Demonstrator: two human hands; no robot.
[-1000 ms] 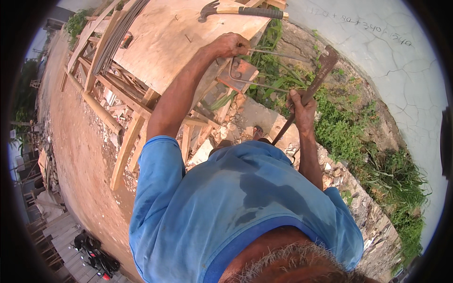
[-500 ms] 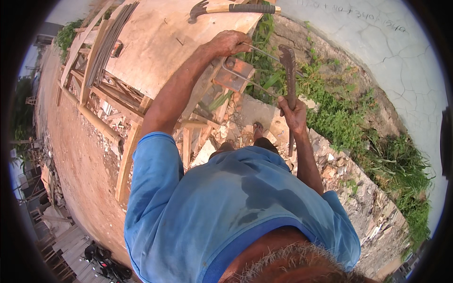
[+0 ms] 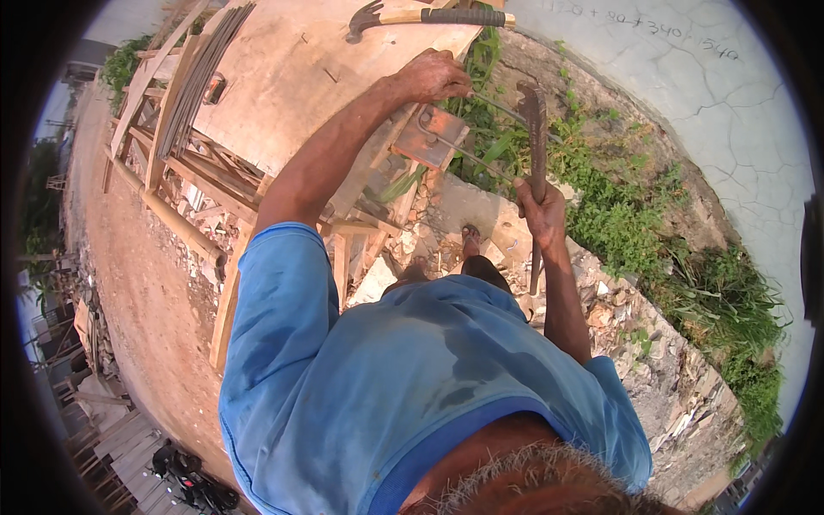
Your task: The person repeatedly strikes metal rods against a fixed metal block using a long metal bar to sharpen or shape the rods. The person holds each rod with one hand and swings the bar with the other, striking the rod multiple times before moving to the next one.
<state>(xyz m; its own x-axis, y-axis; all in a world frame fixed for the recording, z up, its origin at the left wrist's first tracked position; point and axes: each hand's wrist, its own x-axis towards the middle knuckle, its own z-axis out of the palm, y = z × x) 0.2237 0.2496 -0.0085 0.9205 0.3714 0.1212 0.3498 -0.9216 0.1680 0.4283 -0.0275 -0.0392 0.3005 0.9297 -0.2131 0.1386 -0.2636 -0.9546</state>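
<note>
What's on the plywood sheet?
A claw hammer, two metal pins, an orange-and-black object; thin rods at its left edge. Anything behind the left forearm is hidden.

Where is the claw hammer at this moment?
In the head view, the claw hammer lies at top centre on the plywood board, just beyond the left hand.

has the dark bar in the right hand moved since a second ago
Yes, the dark bar has swung its upper end left, toward the orange block beside the wooden board.
</note>
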